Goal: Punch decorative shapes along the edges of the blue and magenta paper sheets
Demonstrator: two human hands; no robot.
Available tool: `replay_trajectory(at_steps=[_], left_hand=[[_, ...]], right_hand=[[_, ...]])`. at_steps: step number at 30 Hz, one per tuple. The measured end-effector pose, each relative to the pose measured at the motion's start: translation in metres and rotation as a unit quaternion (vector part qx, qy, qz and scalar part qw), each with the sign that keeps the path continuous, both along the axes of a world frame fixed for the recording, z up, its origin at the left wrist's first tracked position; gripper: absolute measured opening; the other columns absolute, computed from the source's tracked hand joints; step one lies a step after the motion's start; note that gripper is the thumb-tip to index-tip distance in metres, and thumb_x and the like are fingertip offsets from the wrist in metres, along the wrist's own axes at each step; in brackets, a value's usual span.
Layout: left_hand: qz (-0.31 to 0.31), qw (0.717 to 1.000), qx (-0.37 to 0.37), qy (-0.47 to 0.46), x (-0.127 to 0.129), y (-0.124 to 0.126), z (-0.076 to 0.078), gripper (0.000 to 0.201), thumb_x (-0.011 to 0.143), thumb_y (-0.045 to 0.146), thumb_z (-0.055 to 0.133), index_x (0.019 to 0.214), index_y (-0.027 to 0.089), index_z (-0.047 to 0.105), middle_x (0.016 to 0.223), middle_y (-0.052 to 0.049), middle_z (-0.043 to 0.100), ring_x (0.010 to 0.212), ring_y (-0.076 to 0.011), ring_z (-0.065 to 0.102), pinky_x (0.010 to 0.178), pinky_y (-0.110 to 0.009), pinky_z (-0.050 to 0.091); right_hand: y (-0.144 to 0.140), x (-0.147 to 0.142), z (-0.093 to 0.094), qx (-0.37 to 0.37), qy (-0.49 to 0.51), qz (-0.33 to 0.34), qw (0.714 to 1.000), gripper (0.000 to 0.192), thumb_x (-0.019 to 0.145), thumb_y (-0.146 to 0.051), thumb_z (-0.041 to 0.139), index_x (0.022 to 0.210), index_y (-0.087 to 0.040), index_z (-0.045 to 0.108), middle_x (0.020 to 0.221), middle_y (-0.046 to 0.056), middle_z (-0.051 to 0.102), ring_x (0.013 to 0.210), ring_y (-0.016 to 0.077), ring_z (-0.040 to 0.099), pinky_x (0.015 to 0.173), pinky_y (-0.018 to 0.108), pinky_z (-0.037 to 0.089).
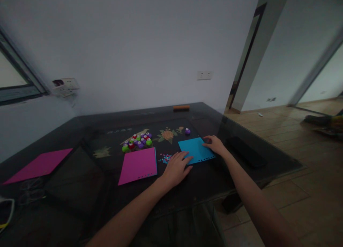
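Observation:
A blue sheet of paper [197, 149] lies on the dark table, with a row of punched holes along its near edge. My left hand [177, 168] rests palm down with fingers spread, its fingertips on the sheet's left near part. At the far right corner of that sheet is my right hand [215, 145]; the thumb lies on the paper and the index finger is apart from it, by the edge. Small pink and blue paper dots [165, 158] are scattered just beyond my left hand. Left of them is a pink sheet [139, 165] with holes on its near edge, a blue edge showing beneath.
Several red, green and purple round pieces with eye-like tops [138, 140] cluster behind the pink sheet. A single purple one [187, 131] stands behind the blue sheet. A black oblong object [245, 151] lies right, an orange-brown bar [181, 107] at the back, another pink sheet [43, 164] far left.

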State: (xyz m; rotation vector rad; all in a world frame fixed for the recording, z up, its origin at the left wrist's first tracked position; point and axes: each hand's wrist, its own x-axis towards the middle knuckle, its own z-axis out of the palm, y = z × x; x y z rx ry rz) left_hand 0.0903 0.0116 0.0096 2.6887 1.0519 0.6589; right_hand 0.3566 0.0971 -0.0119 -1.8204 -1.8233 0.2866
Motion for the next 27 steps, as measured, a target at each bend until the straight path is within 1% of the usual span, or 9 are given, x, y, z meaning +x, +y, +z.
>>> replay_trajectory(at_steps=[3, 5, 9, 13, 15, 18, 20, 22, 27], left_hand=[[-0.02, 0.999, -0.004, -0.048, -0.009, -0.001, 0.024, 0.03, 0.088, 0.028, 0.047, 0.116, 0.023, 0.058, 0.124, -0.008, 0.057, 0.115, -0.0218, 0.052, 0.099, -0.039, 0.04], [-0.034, 0.996, -0.027, -0.079, -0.024, 0.0, 0.039, 0.029, 0.089, 0.028, 0.044, 0.113, 0.024, 0.059, 0.117, -0.007, 0.061, 0.108, -0.0198, 0.056, 0.094, -0.036, 0.044], [-0.05, 0.995, -0.056, -0.071, -0.081, 0.009, 0.053, 0.027, 0.087, 0.027, 0.047, 0.109, 0.025, 0.063, 0.108, -0.005, 0.065, 0.1, -0.0182, 0.06, 0.088, -0.032, 0.047], [-0.028, 0.996, -0.064, -0.05, -0.144, 0.021, 0.048, 0.022, 0.082, 0.029, 0.052, 0.096, 0.029, 0.068, 0.1, -0.002, 0.069, 0.096, -0.0182, 0.062, 0.088, -0.032, 0.048], [-0.013, 0.996, -0.076, -0.052, -0.167, 0.022, 0.042, 0.023, 0.082, 0.03, 0.053, 0.099, 0.03, 0.068, 0.101, -0.002, 0.069, 0.098, -0.0185, 0.062, 0.09, -0.033, 0.047], [-0.008, 0.994, -0.105, -0.027, -0.191, 0.013, 0.033, 0.026, 0.082, 0.031, 0.053, 0.104, 0.03, 0.067, 0.106, -0.003, 0.068, 0.1, -0.019, 0.061, 0.091, -0.034, 0.047], [-0.004, 0.993, -0.117, -0.017, -0.203, 0.002, 0.027, 0.029, 0.082, 0.032, 0.055, 0.109, 0.031, 0.064, 0.113, -0.003, 0.065, 0.105, -0.0194, 0.058, 0.093, -0.034, 0.045], [0.001, 0.992, -0.124, -0.011, -0.212, -0.008, 0.022, 0.034, 0.079, 0.034, 0.059, 0.113, 0.033, 0.062, 0.119, -0.004, 0.061, 0.11, -0.0203, 0.055, 0.096, -0.036, 0.043], [0.021, 0.992, -0.12, -0.022, -0.224, -0.014, 0.015, 0.038, 0.075, 0.037, 0.064, 0.112, 0.032, 0.063, 0.119, -0.004, 0.061, 0.111, -0.0211, 0.055, 0.097, -0.037, 0.042]], right_hand=[[-0.001, 0.001, 0.005, 0.031, 0.019, -0.016, 0.999, 0.031, 0.071, -0.028, 0.066, 0.1, -0.016, 0.066, 0.084, 0.006, 0.057, 0.076, 0.0174, 0.053, 0.072, 0.03, 0.042], [-0.003, -0.002, 0.01, 0.054, 0.035, -0.018, 0.998, 0.028, 0.072, -0.028, 0.064, 0.097, -0.016, 0.067, 0.083, 0.006, 0.057, 0.074, 0.0173, 0.053, 0.072, 0.031, 0.043], [-0.011, -0.021, 0.028, 0.081, 0.051, 0.036, 0.995, 0.024, 0.073, -0.026, 0.062, 0.095, -0.018, 0.067, 0.086, 0.006, 0.06, 0.076, 0.0176, 0.054, 0.072, 0.03, 0.043], [-0.024, -0.069, 0.051, 0.082, 0.033, 0.169, 0.982, 0.02, 0.073, -0.021, 0.064, 0.094, -0.019, 0.066, 0.091, 0.006, 0.063, 0.082, 0.0182, 0.055, 0.076, 0.03, 0.042], [-0.032, -0.102, 0.059, 0.076, 0.031, 0.256, 0.963, 0.02, 0.076, -0.022, 0.063, 0.096, -0.019, 0.065, 0.093, 0.006, 0.064, 0.085, 0.0177, 0.056, 0.078, 0.03, 0.042], [-0.044, -0.154, 0.065, 0.06, -0.013, 0.394, 0.917, 0.022, 0.079, -0.023, 0.062, 0.101, -0.018, 0.063, 0.098, 0.007, 0.064, 0.094, 0.0189, 0.057, 0.083, 0.031, 0.042], [-0.053, -0.185, 0.065, 0.065, -0.068, 0.462, 0.882, 0.028, 0.079, -0.027, 0.063, 0.106, -0.018, 0.062, 0.105, 0.008, 0.063, 0.099, 0.0204, 0.056, 0.085, 0.032, 0.043], [-0.061, -0.207, 0.061, 0.071, -0.117, 0.48, 0.866, 0.033, 0.08, -0.03, 0.062, 0.11, -0.018, 0.059, 0.112, 0.01, 0.061, 0.104, 0.0227, 0.055, 0.087, 0.034, 0.043], [-0.074, -0.226, 0.043, 0.098, -0.158, 0.452, 0.872, 0.046, 0.079, -0.042, 0.062, 0.118, -0.018, 0.056, 0.124, 0.013, 0.055, 0.113, 0.0279, 0.051, 0.093, 0.041, 0.041]])
